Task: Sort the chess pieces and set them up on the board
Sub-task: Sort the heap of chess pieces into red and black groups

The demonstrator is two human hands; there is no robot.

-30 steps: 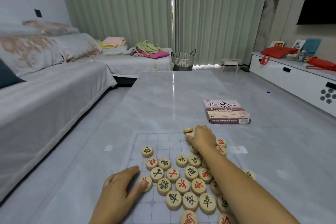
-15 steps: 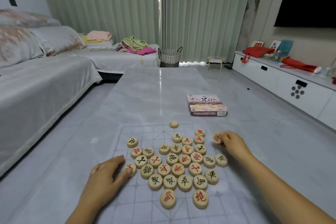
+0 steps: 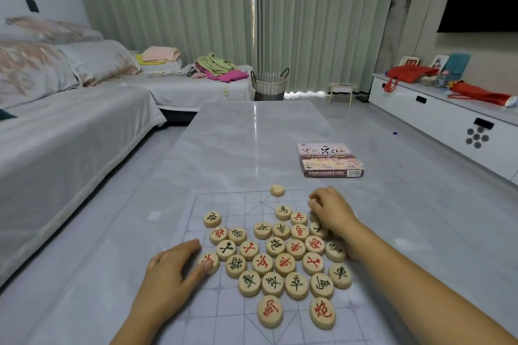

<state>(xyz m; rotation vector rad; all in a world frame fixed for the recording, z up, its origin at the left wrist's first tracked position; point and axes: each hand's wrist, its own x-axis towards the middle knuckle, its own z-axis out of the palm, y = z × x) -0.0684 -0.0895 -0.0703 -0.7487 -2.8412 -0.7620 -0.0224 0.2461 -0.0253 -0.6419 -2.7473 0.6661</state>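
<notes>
I cannot tell what the curled fingers of my right hand [image 3: 332,211] hold; the wrist behind them may scatter crowded xiangqi discs [image 3: 284,263].

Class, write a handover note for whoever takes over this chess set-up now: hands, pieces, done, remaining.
Left hand rests on the board, thumb touching a red piece.
Right hand is curled at the far right edge of the pile; grip unclear.
Red and black pieces lie mixed mid-board; one blank-faced piece sits alone at the far edge.
Done: nothing sorted.
Left: separate colours, place every piece.
</notes>
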